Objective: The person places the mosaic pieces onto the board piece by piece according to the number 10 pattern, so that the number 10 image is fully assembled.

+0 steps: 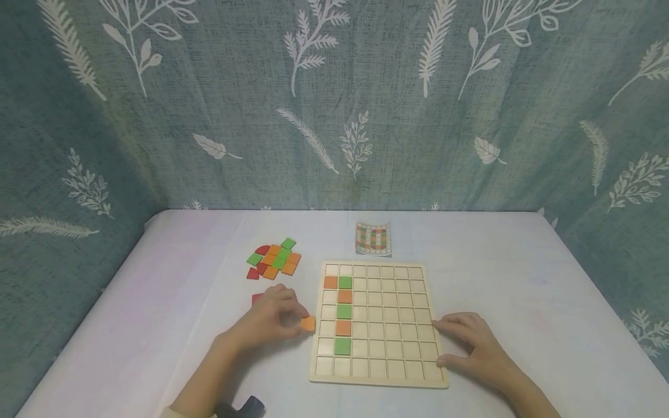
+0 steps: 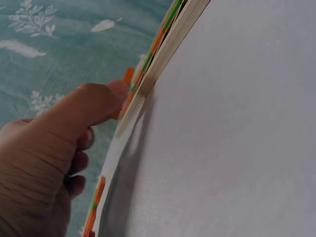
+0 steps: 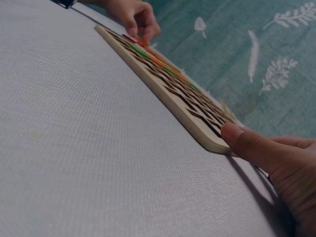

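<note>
Head view: left fingers (image 1: 287,300) pinch orange tile (image 1: 309,324); parted right fingers (image 1: 455,328) touch board (image 1: 391,315); card (image 1: 373,238) at its twelve o'clock, loose tiles (image 1: 280,262) at ten.

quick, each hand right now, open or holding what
Left hand: closed, pinching an orange tile.
Right hand: open, touching the right edge of the wooden board.

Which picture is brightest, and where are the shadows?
Head: brightest, with a soft shadow under the left hand; left wrist: dimmer, a gray shadow on the white table beside the board; right wrist: also dim, a dark shadow below the right hand.
</note>
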### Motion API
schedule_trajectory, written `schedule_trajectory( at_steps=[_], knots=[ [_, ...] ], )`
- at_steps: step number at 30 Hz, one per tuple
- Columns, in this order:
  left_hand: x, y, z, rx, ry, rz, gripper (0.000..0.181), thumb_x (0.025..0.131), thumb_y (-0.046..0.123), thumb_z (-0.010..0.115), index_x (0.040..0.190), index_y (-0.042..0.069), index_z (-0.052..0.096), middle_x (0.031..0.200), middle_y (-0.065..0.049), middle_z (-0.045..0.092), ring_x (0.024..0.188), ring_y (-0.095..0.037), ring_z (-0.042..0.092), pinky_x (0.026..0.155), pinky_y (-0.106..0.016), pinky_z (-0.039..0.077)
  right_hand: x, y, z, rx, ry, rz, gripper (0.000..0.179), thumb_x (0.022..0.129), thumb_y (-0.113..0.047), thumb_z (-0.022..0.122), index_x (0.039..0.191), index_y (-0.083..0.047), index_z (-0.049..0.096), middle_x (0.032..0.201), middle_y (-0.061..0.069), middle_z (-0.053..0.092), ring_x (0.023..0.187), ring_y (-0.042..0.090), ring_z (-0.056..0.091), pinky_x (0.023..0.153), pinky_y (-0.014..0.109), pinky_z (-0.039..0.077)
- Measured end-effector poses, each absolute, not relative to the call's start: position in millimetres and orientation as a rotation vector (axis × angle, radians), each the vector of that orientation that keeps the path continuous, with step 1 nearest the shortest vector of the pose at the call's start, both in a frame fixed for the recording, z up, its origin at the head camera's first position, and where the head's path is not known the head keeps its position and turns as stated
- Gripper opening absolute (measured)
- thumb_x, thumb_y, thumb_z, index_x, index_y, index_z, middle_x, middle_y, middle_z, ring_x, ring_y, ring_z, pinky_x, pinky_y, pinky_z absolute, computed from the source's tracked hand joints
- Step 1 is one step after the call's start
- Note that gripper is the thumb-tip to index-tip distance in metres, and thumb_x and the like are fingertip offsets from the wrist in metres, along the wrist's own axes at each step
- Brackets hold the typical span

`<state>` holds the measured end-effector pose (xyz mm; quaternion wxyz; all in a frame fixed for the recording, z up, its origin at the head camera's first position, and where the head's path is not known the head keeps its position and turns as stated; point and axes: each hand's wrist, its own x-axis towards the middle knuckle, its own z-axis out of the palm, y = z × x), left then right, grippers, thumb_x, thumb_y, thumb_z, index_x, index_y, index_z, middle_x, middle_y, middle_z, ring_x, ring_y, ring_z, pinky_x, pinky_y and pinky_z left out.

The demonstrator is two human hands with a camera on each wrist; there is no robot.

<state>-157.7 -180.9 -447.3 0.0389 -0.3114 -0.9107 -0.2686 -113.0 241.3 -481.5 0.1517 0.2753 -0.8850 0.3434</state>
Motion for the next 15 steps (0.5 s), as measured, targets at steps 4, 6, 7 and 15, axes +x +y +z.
schedule_trajectory(
  at_steps=[4,6,7,15],
  knots=[
    [-155.4,-178.6,-448.8,-1.016,-2.822,-0.814,0.019,0.071,0.029,0.08,0.088,0.027,0.073,0.079,0.022,0.049,0.085,-0.002,0.041,0.078,-0.024,0.039,-111.8,240.0,-480.4,0.764,-2.565,0.98,0.06,0.058,-0.03,0.086,0.113,-0.016,0.067,0.109,-0.006,0.06,0.106,0.002,0.042,0.094,0.012,0.024],
    [-154.8,-177.2,-448.4,-1.048,-2.809,-0.806,0.018,0.071,0.028,0.08,0.088,0.026,0.073,0.08,0.022,0.05,0.085,-0.002,0.042,0.079,-0.025,0.039,-111.3,239.8,-479.8,0.749,-2.576,0.974,0.059,0.058,-0.031,0.086,0.113,-0.017,0.067,0.109,-0.006,0.06,0.106,0.002,0.042,0.094,0.012,0.024],
    [-154.7,-176.4,-448.3,-1.062,-2.801,-0.801,0.018,0.071,0.028,0.08,0.087,0.026,0.072,0.079,0.022,0.051,0.085,-0.002,0.042,0.079,-0.025,0.039,-111.2,239.9,-479.6,0.746,-2.577,0.973,0.06,0.058,-0.031,0.086,0.113,-0.017,0.067,0.109,-0.006,0.06,0.106,0.002,0.042,0.094,0.011,0.024],
    [-151.6,-166.8,-446.4,-1.108,-2.844,-0.795,0.017,0.071,0.026,0.079,0.087,0.026,0.073,0.08,0.023,0.052,0.086,-0.002,0.042,0.081,-0.024,0.038,-111.9,241.1,-479.2,0.755,-2.561,0.97,0.06,0.058,-0.031,0.086,0.113,-0.016,0.067,0.108,-0.006,0.061,0.106,0.003,0.043,0.094,0.011,0.024]
  ],
)
